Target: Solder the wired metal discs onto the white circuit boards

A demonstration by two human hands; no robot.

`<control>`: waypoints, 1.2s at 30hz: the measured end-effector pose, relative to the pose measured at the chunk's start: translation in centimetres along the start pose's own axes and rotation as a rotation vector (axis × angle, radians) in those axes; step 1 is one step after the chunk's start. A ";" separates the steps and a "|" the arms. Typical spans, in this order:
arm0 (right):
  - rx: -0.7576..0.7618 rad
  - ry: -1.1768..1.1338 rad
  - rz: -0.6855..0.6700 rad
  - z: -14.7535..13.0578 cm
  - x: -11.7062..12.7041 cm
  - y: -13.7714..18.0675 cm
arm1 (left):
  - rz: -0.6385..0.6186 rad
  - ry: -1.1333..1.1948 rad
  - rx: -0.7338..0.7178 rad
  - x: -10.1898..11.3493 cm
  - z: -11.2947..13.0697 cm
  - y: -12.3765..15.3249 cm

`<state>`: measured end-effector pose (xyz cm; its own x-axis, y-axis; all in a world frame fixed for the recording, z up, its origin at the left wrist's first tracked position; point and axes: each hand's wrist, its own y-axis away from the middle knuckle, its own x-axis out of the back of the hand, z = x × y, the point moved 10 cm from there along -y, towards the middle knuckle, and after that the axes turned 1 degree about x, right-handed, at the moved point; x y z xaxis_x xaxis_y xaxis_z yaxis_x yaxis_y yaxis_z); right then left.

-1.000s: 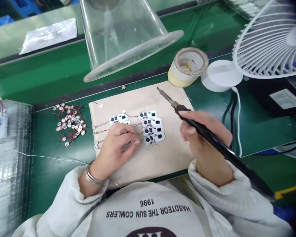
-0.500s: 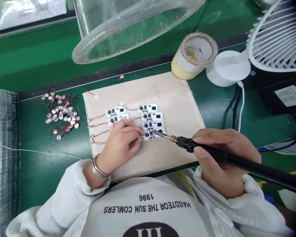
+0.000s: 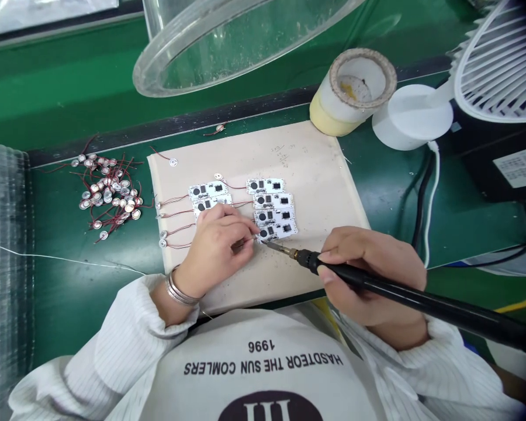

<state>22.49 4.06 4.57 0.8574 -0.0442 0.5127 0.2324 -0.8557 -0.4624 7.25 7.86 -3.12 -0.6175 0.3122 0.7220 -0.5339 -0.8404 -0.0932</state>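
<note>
My right hand (image 3: 377, 275) is wrapped around the black handle of a soldering iron (image 3: 359, 278). The iron's tip rests at the lower left edge of the nearest white circuit board (image 3: 284, 227) in the right column. At that same edge, my left hand (image 3: 221, 245) is closed in a pinch on a thin wire (image 3: 253, 237), mostly hidden by the fingers. Several boards overlap in this column. Left of them, another column of boards (image 3: 208, 190) lies partly under my left hand, with red wires running to small round discs (image 3: 162, 235) at the left.
A beige board (image 3: 307, 169) lies beneath the work on the green table (image 3: 70, 304). Several wired discs (image 3: 109, 193) are heaped at left. A tape roll (image 3: 333, 111), a white fan (image 3: 414, 117) and a clear round hood (image 3: 158, 76) stand at the back.
The soldering iron's tip has moved down and left, from the board's upper part to its lower left edge. My right hand has shifted left with it; my left hand stays beside the boards.
</note>
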 end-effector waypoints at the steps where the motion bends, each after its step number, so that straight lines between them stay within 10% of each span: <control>1: 0.009 -0.001 -0.011 0.0 -0.2 0.0 | 0.000 0.002 -0.001 0.0 0.0 0.0; 36: 0.065 0.011 -0.016 -0.2 -1.2 -0.3 | 0.018 -0.015 0.034 -0.1 -0.1 -0.2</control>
<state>21.28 4.30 4.23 0.8485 -0.0372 0.5279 0.2752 -0.8211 -0.5001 7.35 8.02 -3.18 -0.6182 0.2901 0.7306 -0.5026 -0.8605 -0.0836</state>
